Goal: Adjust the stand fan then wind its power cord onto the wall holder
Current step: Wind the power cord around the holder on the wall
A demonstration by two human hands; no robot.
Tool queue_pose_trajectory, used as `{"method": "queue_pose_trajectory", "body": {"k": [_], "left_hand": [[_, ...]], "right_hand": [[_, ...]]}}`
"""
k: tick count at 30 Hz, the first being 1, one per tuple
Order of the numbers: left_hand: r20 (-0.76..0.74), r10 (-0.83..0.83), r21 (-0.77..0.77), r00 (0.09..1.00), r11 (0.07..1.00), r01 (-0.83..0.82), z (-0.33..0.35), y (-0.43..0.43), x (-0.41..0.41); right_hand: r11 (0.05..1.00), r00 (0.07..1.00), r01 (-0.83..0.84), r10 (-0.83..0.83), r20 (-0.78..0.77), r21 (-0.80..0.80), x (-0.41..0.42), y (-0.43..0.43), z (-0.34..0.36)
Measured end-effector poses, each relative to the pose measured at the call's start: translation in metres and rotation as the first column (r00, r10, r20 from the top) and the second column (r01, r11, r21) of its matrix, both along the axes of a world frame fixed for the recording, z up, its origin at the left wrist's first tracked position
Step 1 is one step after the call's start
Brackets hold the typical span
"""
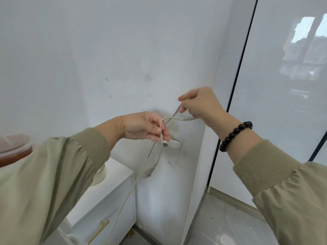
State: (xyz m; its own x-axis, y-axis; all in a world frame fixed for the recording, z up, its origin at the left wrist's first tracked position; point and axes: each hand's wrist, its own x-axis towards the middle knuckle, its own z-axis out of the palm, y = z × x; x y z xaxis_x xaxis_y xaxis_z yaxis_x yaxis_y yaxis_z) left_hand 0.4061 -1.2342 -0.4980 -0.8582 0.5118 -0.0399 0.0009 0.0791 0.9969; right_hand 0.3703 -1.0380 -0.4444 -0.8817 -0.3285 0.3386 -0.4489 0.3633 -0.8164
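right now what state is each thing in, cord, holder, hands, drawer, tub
power cord: looped and crossed between both hands, tail hanging slack
wall holder: fixed to wall, partly hidden; wraps on it unclear
left hand: pinches cord at the holder
right hand: grips cord up right of holder
drawer: closed
tub: lid on

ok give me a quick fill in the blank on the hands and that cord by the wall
1. The black round-bead bracelet sits on the ____ wrist.
2. The number of hands pinching the thin pale grey power cord is ____.
3. Of the left hand and right hand, the one nearer the round metal wall holder is the ____.

Missing words: right; two; left.
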Motion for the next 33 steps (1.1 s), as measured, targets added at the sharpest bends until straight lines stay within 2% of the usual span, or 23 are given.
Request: {"method": "queue_pose_trajectory", "body": {"k": [2, 5, 7, 9, 15, 20, 24, 28, 33], "left_hand": [[-0.013, 0.037, -0.149, 0.999, 0.988, -0.038, -0.002, 0.006, -0.001], [-0.065, 0.066, -0.465, 0.996, 0.881, -0.089, -0.005, 0.013, -0.001], [-0.072, 0.086, -0.539, 0.994, 0.835, -0.111, -0.004, 0.011, -0.001], [-0.056, 0.09, -0.555, 0.994, 0.825, -0.106, -0.003, 0.01, 0.0], [0.08, -0.005, -0.63, 0.997, 0.775, 0.054, -0.009, 0.015, 0.0], [0.108, -0.001, -0.626, 0.994, 0.777, 0.069, -0.007, 0.01, -0.003], [0.114, 0.016, -0.623, 0.993, 0.78, 0.06, -0.008, 0.007, -0.004], [0.113, 0.008, -0.63, 0.994, 0.774, 0.066, -0.009, 0.006, -0.007], [0.178, 0.008, -0.523, 0.984, 0.848, 0.087, -0.008, -0.006, -0.007]], "right_hand": [[0.998, 0.999, 0.012, -0.01, -0.041, 0.062, -0.003, 0.002, 0.0], [0.977, 0.984, 0.086, -0.053, -0.17, 0.196, -0.006, 0.003, -0.004], [0.953, 0.969, 0.137, -0.073, -0.234, 0.27, -0.006, 0.005, -0.009], [0.93, 0.958, 0.165, -0.072, -0.277, 0.328, -0.004, 0.007, -0.016], [0.88, 0.911, 0.251, -0.075, -0.405, 0.403, 0.001, 0.007, -0.049], [0.86, 0.933, 0.216, -0.042, -0.358, 0.462, 0.0, -0.001, -0.063], [0.738, 0.903, 0.335, -0.073, -0.424, 0.586, 0.007, 0.001, -0.066], [0.665, 0.906, 0.345, -0.051, -0.421, 0.662, 0.02, 0.009, -0.087], [0.64, 0.909, 0.334, -0.025, -0.415, 0.692, 0.023, 0.006, -0.12]]}}
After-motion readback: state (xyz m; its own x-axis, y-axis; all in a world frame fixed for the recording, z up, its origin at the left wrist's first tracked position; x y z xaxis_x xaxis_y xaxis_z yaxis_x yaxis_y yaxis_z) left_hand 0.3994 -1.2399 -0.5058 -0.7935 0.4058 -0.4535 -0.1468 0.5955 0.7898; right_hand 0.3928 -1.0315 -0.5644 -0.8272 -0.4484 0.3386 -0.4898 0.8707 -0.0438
